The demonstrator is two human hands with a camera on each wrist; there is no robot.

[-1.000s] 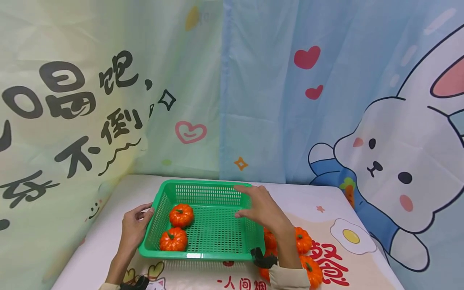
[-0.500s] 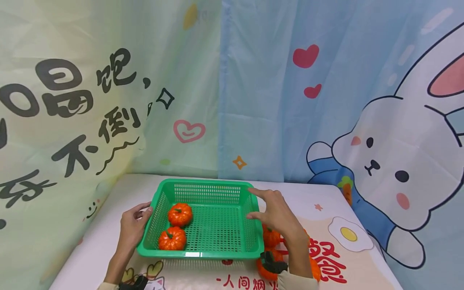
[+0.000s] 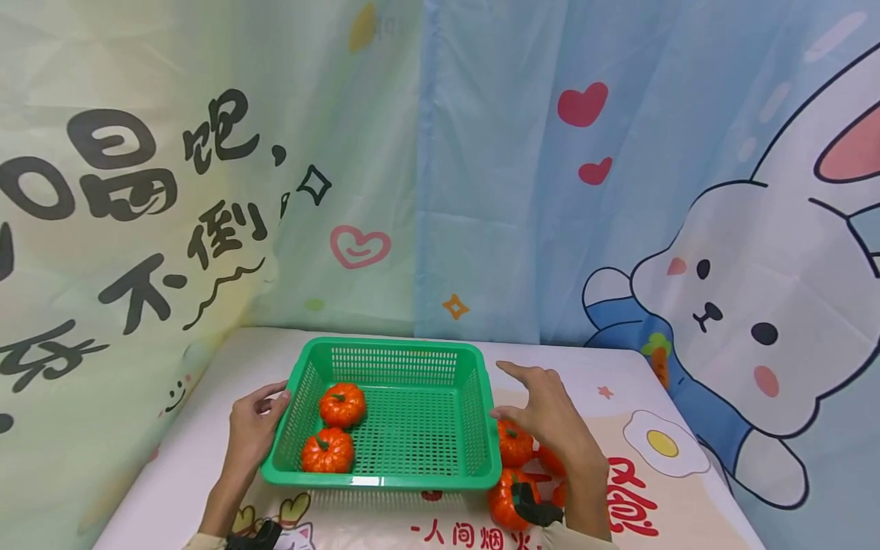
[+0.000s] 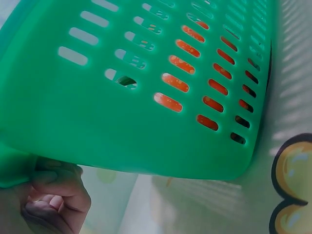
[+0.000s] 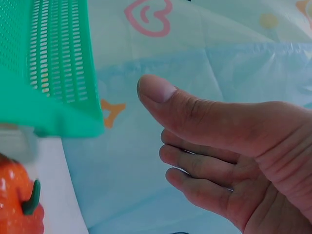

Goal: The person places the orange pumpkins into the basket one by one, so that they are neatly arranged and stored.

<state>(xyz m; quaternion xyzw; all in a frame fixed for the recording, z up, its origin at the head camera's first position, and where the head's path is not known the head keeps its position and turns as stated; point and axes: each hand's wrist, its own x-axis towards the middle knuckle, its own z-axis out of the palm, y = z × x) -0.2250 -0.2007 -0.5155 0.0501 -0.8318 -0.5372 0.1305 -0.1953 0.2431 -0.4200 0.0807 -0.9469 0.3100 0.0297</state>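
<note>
A green plastic basket point(image 3: 406, 435) with slotted walls stands on the table, and two small orange pumpkins point(image 3: 342, 405) lie in its left side. My left hand point(image 3: 253, 428) grips the basket's left rim between thumb and fingers. In the left wrist view the curled fingers point(image 4: 63, 190) show under that rim, and orange shows through the slots. My right hand point(image 3: 553, 412) hovers just right of the basket, thumb and fingers apart, holding nothing. Under and beside it are several more pumpkins point(image 3: 510, 496), partly hidden by the wrist and forearm. One pumpkin point(image 5: 19, 200) also shows in the right wrist view.
The table point(image 3: 261, 351) carries a printed cloth with red lettering and a fried egg picture point(image 3: 663, 443). Behind it hangs a printed curtain point(image 3: 481, 191) with hearts and a rabbit. Black straps point(image 3: 532, 508) sit on both wrists.
My right hand has moved right, from over the basket's right side to outside it, above the loose pumpkins. The left hand has stayed on the rim, and the two pumpkins inside have not moved.
</note>
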